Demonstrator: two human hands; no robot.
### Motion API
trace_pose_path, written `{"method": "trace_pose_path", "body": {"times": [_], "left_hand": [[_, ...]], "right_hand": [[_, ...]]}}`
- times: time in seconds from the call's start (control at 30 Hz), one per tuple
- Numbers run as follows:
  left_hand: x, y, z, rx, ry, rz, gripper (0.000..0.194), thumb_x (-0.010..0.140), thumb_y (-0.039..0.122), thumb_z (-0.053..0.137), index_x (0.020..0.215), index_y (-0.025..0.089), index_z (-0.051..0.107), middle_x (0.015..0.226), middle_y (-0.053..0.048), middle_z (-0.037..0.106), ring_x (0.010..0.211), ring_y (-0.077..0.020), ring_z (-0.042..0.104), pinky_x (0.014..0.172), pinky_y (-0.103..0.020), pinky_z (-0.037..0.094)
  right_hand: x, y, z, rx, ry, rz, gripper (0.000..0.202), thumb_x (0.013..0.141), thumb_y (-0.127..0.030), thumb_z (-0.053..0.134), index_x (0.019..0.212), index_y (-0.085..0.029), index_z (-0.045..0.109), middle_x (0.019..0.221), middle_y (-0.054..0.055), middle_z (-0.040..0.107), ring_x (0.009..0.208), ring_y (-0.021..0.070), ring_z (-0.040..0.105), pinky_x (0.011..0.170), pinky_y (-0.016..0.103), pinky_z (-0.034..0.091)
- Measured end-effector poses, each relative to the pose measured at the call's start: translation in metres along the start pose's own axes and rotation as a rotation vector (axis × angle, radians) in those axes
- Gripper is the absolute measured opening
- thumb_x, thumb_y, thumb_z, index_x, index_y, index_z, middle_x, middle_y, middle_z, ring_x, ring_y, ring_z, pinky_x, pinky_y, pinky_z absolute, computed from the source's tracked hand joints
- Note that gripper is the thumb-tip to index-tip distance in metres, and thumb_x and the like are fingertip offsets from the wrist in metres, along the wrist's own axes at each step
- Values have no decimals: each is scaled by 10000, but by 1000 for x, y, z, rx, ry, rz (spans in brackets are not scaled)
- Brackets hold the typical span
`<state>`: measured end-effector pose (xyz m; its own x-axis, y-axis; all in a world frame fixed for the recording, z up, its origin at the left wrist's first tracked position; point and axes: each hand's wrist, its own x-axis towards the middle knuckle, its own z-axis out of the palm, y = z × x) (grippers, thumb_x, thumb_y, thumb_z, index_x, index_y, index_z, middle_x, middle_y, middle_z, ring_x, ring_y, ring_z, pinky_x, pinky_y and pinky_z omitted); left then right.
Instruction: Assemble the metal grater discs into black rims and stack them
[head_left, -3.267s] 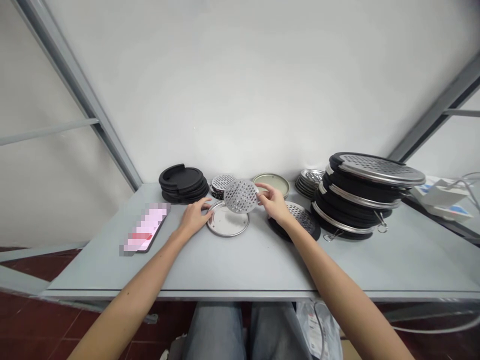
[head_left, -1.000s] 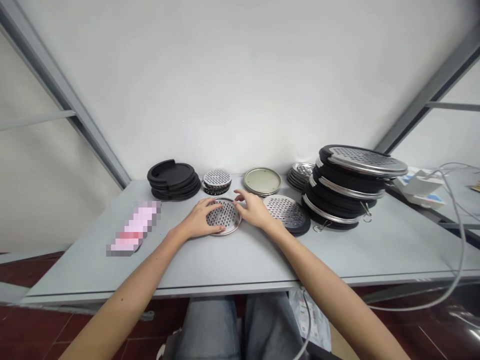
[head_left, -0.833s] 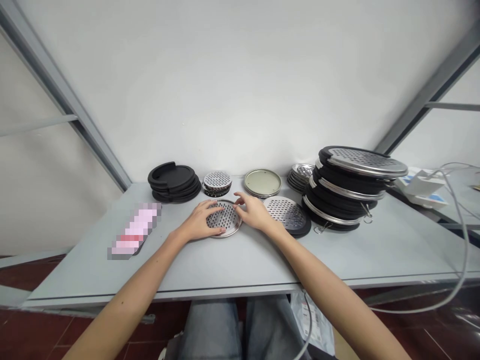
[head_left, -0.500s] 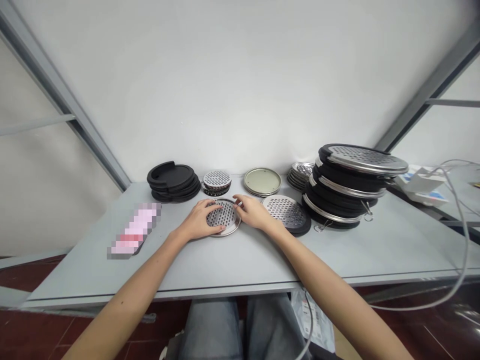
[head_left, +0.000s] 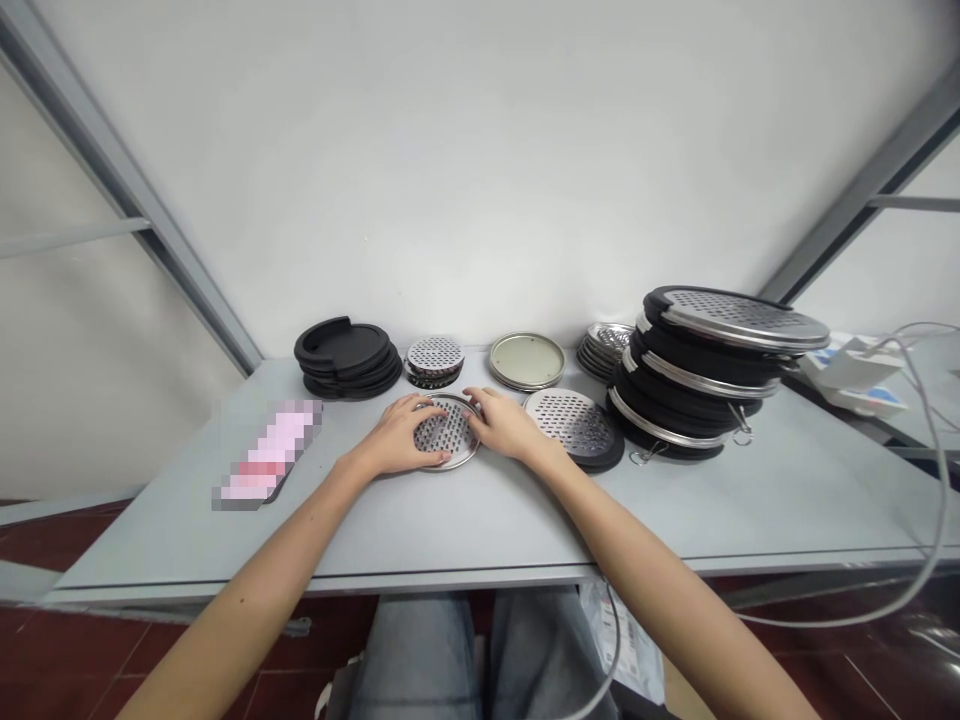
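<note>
A round perforated metal disc (head_left: 448, 428), set in a shiny metal rim, lies flat on the table in front of me. My left hand (head_left: 405, 437) grips it from the left, thumb at the near edge and fingers curved over the far side. On the opposite edge, my right hand (head_left: 504, 422) has its thumb and fingers closed on the rim. Just right of that hand lies a larger perforated disc with a black rim (head_left: 571, 425), partly behind my wrist. Behind the held disc stands a low stack of small perforated discs (head_left: 435, 355).
Black round bases (head_left: 349, 360) are piled at the back left. Pale round plates (head_left: 527, 360) and shiny metal dishes (head_left: 600, 350) sit along the wall. A tall leaning stack of black-and-metal rounds (head_left: 705, 380) with wire clips stands right. A blurred phone-like object (head_left: 270, 455) lies left.
The view has shifted slightly. My right thumb and fingers have moved a little on the rim; my left hand keeps its hold, and the disc stays in place.
</note>
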<state>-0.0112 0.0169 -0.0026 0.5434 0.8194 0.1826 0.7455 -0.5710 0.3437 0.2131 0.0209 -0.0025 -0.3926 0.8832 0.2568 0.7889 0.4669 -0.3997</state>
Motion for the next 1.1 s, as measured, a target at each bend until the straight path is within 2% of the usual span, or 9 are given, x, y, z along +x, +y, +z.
{"method": "trace_pose_path", "body": {"times": [0.2,0.4,0.53,0.67,0.77,0.9,1.0,1.1], "left_hand": [[-2,-5,2,-23,14,45,793,640,639,737,1298,232,564,1379,-118,477,1322,-346,379,1122,-493,307],[-4,-4,2,-47,6,37,825,669,667,704,1333,210,530,1408,-134,466,1347,-346,354,1129,-504,298],[-5,-9,-6,-68,-34,63,837,677,655,708,1358,212,504,1442,-127,445,1372,-343,330,1145,-506,275],[-8,-23,-18,-87,27,36,814,704,633,697,1371,219,484,1475,-124,397,1374,-330,340,1144,-478,288],[-10,-32,-20,-60,-32,-18,956,621,660,743,1414,223,436,1521,-142,320,1404,-370,280,1143,-508,275],[-12,-35,-14,-40,-135,-32,1114,542,691,770,1466,225,358,1558,-158,247,1434,-391,202,1149,-530,241],[-11,-31,-10,-44,-148,-11,1112,567,706,746,1477,213,339,1555,-162,259,1440,-376,198,1157,-518,226],[-9,-23,-8,-39,-146,18,1087,580,698,746,1475,231,345,1550,-145,283,1437,-377,205,1160,-523,210]], "right_hand": [[2,0,-2,44,14,23,399,948,-283,435,1317,-144,496,1152,129,662,956,199,645,849,286,444],[2,0,-3,43,7,28,392,953,-282,426,1314,-148,502,1143,127,662,996,196,635,879,282,434],[1,-1,-3,5,-9,22,369,961,-306,423,1289,-164,517,1135,119,651,982,191,627,850,277,433],[0,-2,-5,-43,-35,-24,326,960,-312,431,1217,-170,575,1138,120,625,1006,200,602,852,286,427],[-1,-1,-5,-50,-45,-59,305,955,-279,431,1176,-167,608,1114,117,619,1018,209,590,874,298,427],[-1,-2,-4,10,56,-116,298,953,-255,426,1151,-159,626,1126,112,608,1047,207,567,929,310,423],[0,-4,-4,76,190,-143,290,942,-246,443,1153,-162,623,1186,108,583,1118,208,528,999,325,399],[0,-4,-2,90,199,-131,289,938,-253,453,1157,-170,623,1206,109,575,1145,214,514,1023,348,392]]}}
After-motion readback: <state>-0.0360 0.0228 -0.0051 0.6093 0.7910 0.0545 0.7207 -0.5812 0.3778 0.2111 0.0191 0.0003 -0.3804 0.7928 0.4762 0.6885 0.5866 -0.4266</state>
